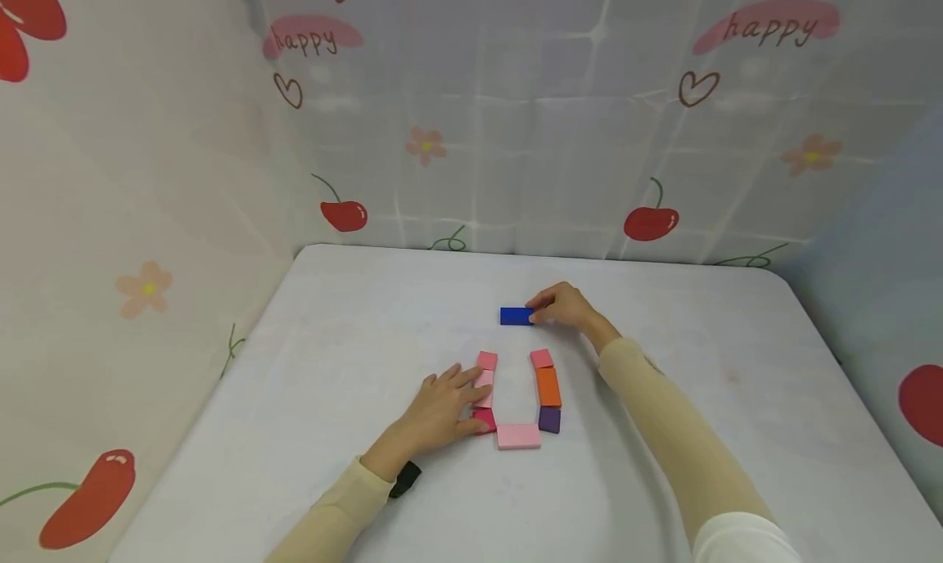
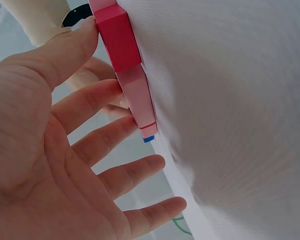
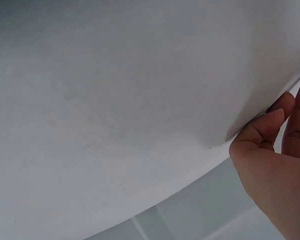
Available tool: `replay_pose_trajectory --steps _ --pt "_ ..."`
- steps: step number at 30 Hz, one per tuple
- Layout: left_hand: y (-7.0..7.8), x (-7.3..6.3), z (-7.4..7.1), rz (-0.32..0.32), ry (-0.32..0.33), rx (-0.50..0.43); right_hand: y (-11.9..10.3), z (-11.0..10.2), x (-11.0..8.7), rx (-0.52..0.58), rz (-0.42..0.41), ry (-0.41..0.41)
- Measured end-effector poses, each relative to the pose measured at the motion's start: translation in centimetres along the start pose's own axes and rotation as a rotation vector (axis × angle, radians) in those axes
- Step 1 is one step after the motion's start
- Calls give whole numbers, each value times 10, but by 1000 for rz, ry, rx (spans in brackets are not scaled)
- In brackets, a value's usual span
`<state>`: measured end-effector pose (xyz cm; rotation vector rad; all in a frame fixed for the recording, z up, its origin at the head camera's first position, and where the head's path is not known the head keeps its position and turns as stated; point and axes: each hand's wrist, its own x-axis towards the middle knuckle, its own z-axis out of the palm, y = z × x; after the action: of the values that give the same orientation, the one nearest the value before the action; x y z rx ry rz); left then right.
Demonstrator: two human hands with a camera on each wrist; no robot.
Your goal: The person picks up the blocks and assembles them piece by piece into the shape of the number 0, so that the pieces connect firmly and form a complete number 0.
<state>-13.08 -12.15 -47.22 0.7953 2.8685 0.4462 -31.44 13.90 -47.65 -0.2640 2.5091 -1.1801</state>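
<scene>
A blue rectangular block (image 1: 515,316) lies at the far side of the blocks, and my right hand (image 1: 566,306) pinches its right end between thumb and fingers. In the right wrist view only a corner of blue shows past the fingertips. My left hand (image 1: 440,409) rests along the left column of blocks with fingers spread. Its thumb touches the crimson block (image 2: 119,42), while two fingers touch the light pink block (image 2: 137,92) beyond it. A small pink block (image 1: 487,360) tops that column.
The right column holds a small pink block (image 1: 541,358), an orange block (image 1: 548,387) and a purple block (image 1: 549,420). A wide pink block (image 1: 519,437) lies at the near end between the columns. All rest on a white table (image 1: 663,506) with patterned curtains behind and beside it.
</scene>
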Motion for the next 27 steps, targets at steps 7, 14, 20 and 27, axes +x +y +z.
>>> replay_pose_trajectory --steps 7,14,20,27 --pt "-1 1 0 -3 -6 2 -5 4 -11 -32 -2 -40" --pt "-1 1 1 -6 -8 -1 -6 9 -20 -41 -6 -57" --pt "0 0 0 -7 -5 -1 -8 14 -27 -55 4 -49" --pt "0 0 1 -2 1 4 -7 18 -33 -55 3 -39"
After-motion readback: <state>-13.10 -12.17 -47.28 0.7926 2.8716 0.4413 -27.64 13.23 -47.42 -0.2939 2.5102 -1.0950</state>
